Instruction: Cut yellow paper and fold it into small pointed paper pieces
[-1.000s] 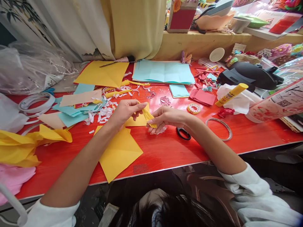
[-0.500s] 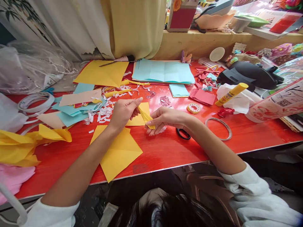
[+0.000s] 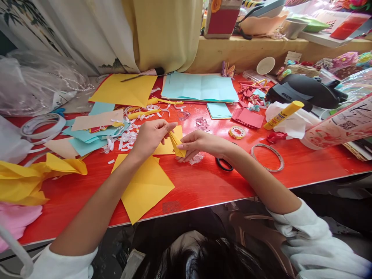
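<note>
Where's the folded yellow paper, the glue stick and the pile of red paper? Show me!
Folded yellow paper (image 3: 175, 142): head view, on its pleated middle.
Glue stick (image 3: 284, 116): head view, on its yellow tube.
Pile of red paper (image 3: 249, 118): head view, on the top sheet.

Paper piece between the hands, sheets at table's near edge, glue stick right, curtain behind

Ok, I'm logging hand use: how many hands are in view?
2: the left hand is at the upper end of the folded yellow paper, and the right hand grips its lower end. No others show.
</note>
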The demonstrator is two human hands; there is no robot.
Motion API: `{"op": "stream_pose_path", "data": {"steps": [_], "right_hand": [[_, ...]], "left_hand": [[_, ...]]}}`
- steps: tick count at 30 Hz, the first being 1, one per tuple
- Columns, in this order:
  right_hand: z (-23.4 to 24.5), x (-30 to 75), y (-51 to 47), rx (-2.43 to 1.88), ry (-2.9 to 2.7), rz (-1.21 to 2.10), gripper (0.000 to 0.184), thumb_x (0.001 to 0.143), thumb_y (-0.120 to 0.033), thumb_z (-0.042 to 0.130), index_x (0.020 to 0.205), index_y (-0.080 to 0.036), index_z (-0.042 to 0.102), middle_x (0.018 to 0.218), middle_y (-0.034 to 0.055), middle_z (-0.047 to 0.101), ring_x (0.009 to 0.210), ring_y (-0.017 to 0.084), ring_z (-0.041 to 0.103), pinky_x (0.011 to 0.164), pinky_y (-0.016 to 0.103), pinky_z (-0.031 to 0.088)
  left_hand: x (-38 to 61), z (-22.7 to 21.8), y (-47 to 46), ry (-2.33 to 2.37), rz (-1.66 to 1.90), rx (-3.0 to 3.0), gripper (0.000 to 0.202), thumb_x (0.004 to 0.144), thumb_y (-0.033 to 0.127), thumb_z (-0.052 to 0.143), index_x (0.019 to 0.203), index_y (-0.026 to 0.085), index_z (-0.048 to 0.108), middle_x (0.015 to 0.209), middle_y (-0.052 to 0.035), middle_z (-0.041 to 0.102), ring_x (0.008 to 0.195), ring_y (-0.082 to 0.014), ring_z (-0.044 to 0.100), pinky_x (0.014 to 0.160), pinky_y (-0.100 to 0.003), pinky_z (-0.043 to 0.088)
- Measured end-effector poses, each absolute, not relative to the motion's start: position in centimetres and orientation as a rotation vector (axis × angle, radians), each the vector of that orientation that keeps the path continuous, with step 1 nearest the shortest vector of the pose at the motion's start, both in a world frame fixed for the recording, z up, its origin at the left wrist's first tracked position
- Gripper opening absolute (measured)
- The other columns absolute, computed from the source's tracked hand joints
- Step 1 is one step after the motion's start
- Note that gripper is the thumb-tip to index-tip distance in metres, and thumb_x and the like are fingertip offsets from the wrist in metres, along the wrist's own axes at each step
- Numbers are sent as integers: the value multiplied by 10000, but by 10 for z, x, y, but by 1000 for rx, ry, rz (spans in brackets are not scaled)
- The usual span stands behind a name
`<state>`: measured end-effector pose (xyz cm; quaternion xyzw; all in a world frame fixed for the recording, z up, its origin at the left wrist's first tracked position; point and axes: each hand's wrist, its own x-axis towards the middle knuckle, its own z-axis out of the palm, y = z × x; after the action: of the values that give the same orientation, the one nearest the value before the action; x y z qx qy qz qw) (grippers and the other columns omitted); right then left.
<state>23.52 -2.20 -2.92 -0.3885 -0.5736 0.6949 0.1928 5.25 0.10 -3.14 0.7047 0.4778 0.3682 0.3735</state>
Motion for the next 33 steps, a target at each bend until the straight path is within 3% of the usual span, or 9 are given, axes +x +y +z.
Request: {"op": "stream_pose_path", "data": {"steps": [2,4,11,20,27,33], "right_hand": [[-32,234,-20,-1079,-1582,1861,247,782,-348,669,721,-120,596,738,66,703,753,169,706,730,263,574],[-35,234,-18,-1108,-1544,1794,209,808,-316,646,744,-123,599,734,61,700,746,160,706,738,261,575],[-31,235,-17,-1156,-1511,1745,160,861,-271,588,799,-126,616,758,68,713,738,149,705,724,257,580],[-27,233,-17,-1258,-1565,1587,164,843,-246,607,739,-119,605,663,59,689,653,142,697,635,231,586],[-27,236,-17,-1226,-1621,1654,192,816,-293,637,764,-108,630,725,80,707,701,149,703,687,236,586],[-29,237,-17,-1193,-1604,1713,198,771,-278,685,697,-114,602,670,63,699,622,137,690,609,217,571]], "left_hand": [[55,-32,2,1126,862,1653,445,767,608,523,729,168,568,702,-15,548,611,-118,518,509,-215,420],[56,-32,2,1055,768,1588,438,747,601,555,750,163,560,772,-26,557,686,-132,541,555,-225,465],[57,-31,1,1150,814,1665,398,734,518,621,624,145,533,597,14,481,545,-95,488,542,-225,420],[52,-26,2,1028,696,1613,315,703,437,680,667,133,608,654,-1,542,664,-124,566,640,-252,506],[57,-32,0,1092,764,1662,319,709,429,675,639,131,584,608,-1,558,615,-116,563,630,-244,456],[56,-29,-1,984,825,1673,242,712,359,678,686,135,591,677,13,544,623,-90,511,599,-217,424]]}}
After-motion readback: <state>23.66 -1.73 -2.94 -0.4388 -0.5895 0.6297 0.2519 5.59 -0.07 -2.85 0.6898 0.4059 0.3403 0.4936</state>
